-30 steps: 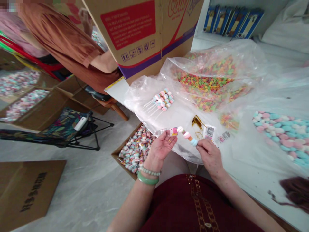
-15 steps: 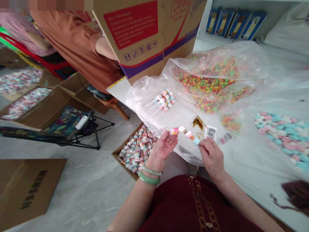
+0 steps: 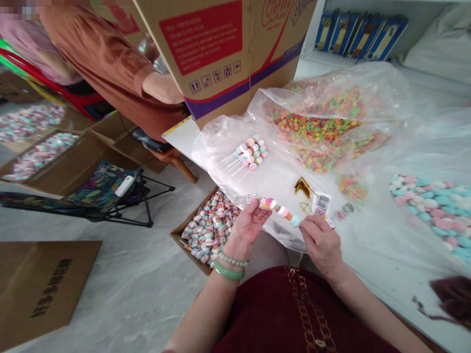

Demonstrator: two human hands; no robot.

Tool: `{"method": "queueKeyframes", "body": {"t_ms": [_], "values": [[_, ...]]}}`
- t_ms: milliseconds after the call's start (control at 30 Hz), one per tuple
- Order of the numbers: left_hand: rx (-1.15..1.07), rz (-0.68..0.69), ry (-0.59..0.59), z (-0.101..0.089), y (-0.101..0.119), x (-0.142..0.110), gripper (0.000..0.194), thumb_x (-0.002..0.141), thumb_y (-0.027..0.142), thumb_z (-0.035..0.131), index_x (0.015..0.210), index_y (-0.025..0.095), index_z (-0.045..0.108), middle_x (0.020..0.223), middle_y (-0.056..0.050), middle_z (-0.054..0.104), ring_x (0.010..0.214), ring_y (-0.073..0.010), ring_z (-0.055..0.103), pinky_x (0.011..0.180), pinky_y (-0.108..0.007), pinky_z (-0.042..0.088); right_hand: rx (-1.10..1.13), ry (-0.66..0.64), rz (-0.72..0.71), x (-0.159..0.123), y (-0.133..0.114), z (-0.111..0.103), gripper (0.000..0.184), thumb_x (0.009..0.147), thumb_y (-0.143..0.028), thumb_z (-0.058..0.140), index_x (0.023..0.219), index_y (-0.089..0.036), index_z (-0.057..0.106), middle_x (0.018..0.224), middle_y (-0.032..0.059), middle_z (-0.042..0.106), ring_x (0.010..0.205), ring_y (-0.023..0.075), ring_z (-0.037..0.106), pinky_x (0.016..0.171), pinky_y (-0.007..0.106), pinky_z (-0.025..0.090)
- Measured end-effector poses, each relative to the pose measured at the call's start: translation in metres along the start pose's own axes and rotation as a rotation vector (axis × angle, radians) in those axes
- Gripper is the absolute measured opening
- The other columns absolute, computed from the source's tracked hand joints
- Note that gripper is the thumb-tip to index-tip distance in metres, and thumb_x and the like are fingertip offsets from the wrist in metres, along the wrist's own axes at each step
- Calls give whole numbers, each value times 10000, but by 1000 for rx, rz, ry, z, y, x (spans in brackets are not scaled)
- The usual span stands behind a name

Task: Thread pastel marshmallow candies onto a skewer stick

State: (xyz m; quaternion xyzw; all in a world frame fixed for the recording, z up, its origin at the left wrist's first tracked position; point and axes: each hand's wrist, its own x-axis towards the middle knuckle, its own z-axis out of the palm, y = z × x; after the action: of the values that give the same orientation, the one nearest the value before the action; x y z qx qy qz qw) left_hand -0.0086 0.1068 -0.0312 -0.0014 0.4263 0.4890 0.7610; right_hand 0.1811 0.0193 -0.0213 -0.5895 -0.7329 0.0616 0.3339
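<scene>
Candy skewer (image 3: 279,210) lies slantwise in front of me, its long axis running from the pink end by my left hand (image 3: 247,226) down to the blue end by my right hand (image 3: 323,244). My right fingers (image 3: 309,226) pinch the blue tip; my left fingers (image 3: 262,212) sit open, palm up, under the pink end (I can't tell if they touch it). Any stick inside is hidden by the candy. Just beyond lie gold ties (image 3: 303,189) on a clear plastic bag (image 3: 235,152).
</scene>
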Motion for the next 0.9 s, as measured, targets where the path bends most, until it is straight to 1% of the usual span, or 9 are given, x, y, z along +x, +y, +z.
{"method": "queueKeyframes", "body": {"t_ms": [100,167,267,367,467,567,667,800,900], "values": [[132,137,-71,-6,3,3,48,771,137,633,745,104,656,695,-48,680,640,-137,638,670,-260,528,31,-83,-6,2,1,-2,189,891,-176,464,880,-205,650,929,70,622,842,172,580,721,275,445],[216,167,-130,-9,5,2,69,718,156,692,725,93,666,673,-43,667,616,-121,619,642,-228,514,78,-137,41,4,3,-2,187,891,-201,466,851,-212,648,907,60,623,817,170,580,717,281,436],[291,166,-202,-7,4,-1,125,691,183,723,751,80,683,707,-56,673,643,-127,621,655,-229,517,201,-170,161,6,4,1,158,873,-231,490,797,-213,627,826,37,608,759,163,574,694,285,422],[277,146,-234,-1,-1,-6,145,704,191,717,810,95,688,775,-63,686,697,-143,636,698,-258,528,272,-180,273,5,4,6,134,841,-233,514,745,-217,607,758,16,590,722,164,561,661,287,404],[224,103,-215,4,-4,-8,140,734,218,694,814,104,679,791,-65,686,708,-151,644,709,-279,531,305,-177,317,5,4,9,129,817,-233,515,728,-217,606,745,13,585,714,166,550,660,292,396],[209,93,-191,4,-6,-7,129,715,171,703,822,105,675,787,-50,679,707,-142,642,707,-265,524,351,-183,374,6,2,10,116,781,-236,531,699,-213,609,725,9,578,704,165,537,654,291,387],[233,118,-225,2,-9,-5,168,698,149,715,857,109,680,805,-41,676,720,-131,633,712,-248,515,547,-240,602,7,-2,13,99,719,-253,569,636,-201,580,592,-22,511,589,137,476,546,257,348],[273,115,-270,0,-15,-3,215,703,224,725,878,105,688,825,-71,687,769,-162,642,757,-273,505,1130,-426,1066,8,-6,16,157,638,-277,640,651,-187,512,485,-70,401,408,63,284,371,186,136],[292,94,-264,-1,-15,-3,210,700,247,730,851,106,693,803,-78,691,755,-167,641,758,-278,501,1472,-559,1245,10,-3,14,235,584,-217,693,666,-181,476,511,-79,403,393,30,229,349,157,73]]}}
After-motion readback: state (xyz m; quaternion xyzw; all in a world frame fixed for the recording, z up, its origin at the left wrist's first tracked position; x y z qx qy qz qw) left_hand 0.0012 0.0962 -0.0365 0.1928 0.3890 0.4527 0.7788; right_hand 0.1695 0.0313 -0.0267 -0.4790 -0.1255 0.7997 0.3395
